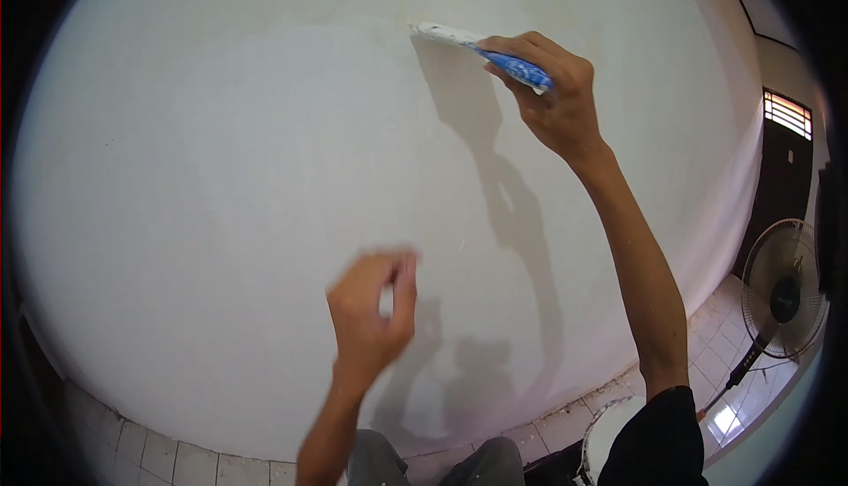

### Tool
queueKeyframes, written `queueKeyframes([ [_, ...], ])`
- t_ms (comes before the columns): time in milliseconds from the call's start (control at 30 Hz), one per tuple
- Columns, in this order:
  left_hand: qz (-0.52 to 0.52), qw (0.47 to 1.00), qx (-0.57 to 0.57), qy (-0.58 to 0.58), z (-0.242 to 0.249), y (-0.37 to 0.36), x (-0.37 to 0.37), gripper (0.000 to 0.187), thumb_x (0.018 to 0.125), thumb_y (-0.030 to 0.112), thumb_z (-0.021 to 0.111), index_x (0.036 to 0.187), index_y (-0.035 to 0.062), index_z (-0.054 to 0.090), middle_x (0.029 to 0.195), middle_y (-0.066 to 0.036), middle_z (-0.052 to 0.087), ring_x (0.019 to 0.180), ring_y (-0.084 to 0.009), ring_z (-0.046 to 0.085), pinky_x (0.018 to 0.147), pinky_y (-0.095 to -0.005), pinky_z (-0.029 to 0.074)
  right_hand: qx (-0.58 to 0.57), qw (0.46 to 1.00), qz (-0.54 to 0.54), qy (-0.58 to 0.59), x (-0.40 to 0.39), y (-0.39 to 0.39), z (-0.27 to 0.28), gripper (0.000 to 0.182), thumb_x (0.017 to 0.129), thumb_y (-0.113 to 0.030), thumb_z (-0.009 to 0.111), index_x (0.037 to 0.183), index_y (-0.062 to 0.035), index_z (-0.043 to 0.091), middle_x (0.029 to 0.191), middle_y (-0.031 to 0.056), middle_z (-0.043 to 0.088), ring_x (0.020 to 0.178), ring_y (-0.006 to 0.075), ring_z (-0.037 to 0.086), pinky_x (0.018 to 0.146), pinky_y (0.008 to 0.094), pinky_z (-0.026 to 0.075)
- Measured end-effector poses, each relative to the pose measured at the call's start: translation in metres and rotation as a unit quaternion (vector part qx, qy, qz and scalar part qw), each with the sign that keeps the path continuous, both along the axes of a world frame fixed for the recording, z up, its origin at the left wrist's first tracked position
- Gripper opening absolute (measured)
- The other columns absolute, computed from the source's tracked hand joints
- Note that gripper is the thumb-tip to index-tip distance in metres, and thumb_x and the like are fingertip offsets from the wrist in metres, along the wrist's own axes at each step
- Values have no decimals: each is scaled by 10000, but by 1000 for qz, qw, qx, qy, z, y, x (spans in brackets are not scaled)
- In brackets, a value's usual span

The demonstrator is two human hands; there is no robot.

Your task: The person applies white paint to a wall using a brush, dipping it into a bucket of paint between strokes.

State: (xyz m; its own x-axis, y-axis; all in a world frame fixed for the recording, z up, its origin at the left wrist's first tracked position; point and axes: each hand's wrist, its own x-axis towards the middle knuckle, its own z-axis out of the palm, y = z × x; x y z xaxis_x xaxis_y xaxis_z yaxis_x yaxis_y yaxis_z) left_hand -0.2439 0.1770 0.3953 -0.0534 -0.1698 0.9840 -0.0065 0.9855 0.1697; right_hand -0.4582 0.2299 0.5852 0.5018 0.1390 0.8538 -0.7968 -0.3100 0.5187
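Brush (pixel 481 47), blue handle | gripped in closed right hand (pixel 552 89), bristles pressed to white wall (pixel 221 177), up-left of the fist | left hand (pixel 371 309) loosely curled, nothing held, blurred.

Bright even light from behind me throws soft shadows of my arms onto the wall (pixel 221 177) below my fingers, my left hand (pixel 371 314) is motion-blurred, and fisheye distortion darkens the corners.

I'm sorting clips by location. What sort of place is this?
Probably a room in a house under renovation: a bare white wall, a tiled floor and a standing fan by a dark door.
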Motion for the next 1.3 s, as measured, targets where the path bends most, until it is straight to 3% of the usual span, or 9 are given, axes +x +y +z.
queueKeyframes([
  [167,182,947,-265,10,126,-25,-35,317,721,-32,653,1027,38,610,996,-93,603,923,-295,541,777,-377,443,-33,997,-56,29,-5,-18,2,330,667,71,694,960,-80,689,822,70,676,630,246,605,559,311,495],
  [333,184,909,-373,26,185,-54,-68,317,679,-7,720,973,47,615,992,-61,628,975,-265,581,790,-376,469,-25,999,40,16,-9,-18,3,314,651,72,691,929,-73,697,802,77,685,670,247,621,577,324,497],
  [400,180,893,-410,39,202,-56,-73,157,851,120,611,989,52,579,890,-84,641,863,-267,616,785,-418,495,-11,1000,25,12,-10,-17,2,284,688,68,688,944,-56,694,841,87,695,715,253,644,622,316,519],
  [533,224,910,-295,-188,217,-62,-81,167,929,247,587,1035,118,581,1056,-94,651,1044,-254,597,1018,-426,433,-12,999,-12,30,-5,-13,-8,246,754,75,684,980,-22,681,914,104,711,781,270,685,697,298,557],
  [633,190,903,-374,-96,196,-74,-91,228,679,2,691,882,61,603,908,-41,626,887,-231,603,698,-382,509,-17,1000,-1,15,-17,-18,-21,342,638,69,690,957,-54,682,813,102,668,711,279,633,634,331,517],
  [733,173,903,-388,-64,151,-78,-92,197,674,1,676,851,59,613,855,-50,632,824,-229,619,628,-358,526,6,1000,-3,-6,-15,-20,-64,436,565,41,704,980,-86,670,785,103,630,712,299,602,629,363,500],
  [867,157,936,-302,-92,54,-69,-91,219,685,49,695,895,89,647,900,-37,669,777,-219,648,596,-306,523,73,991,-28,-110,5,-15,-172,380,646,-6,711,1022,-44,668,1040,176,633,937,336,633,785,376,540],
  [1067,124,934,-262,-210,-90,-57,-81,358,659,64,706,1009,20,643,967,-98,670,860,-233,661,665,-289,550,175,955,-10,-238,29,11,-317,358,643,51,691,994,-13,658,1029,174,634,921,344,641,770,386,541],
  [1300,43,920,-253,-297,-127,-44,-74,283,689,98,711,959,43,644,937,-75,678,826,-216,653,644,-306,551,185,899,58,-393,32,48,-369,280,699,67,656,968,-8,656,923,149,652,858,306,665,759,350,544],
])
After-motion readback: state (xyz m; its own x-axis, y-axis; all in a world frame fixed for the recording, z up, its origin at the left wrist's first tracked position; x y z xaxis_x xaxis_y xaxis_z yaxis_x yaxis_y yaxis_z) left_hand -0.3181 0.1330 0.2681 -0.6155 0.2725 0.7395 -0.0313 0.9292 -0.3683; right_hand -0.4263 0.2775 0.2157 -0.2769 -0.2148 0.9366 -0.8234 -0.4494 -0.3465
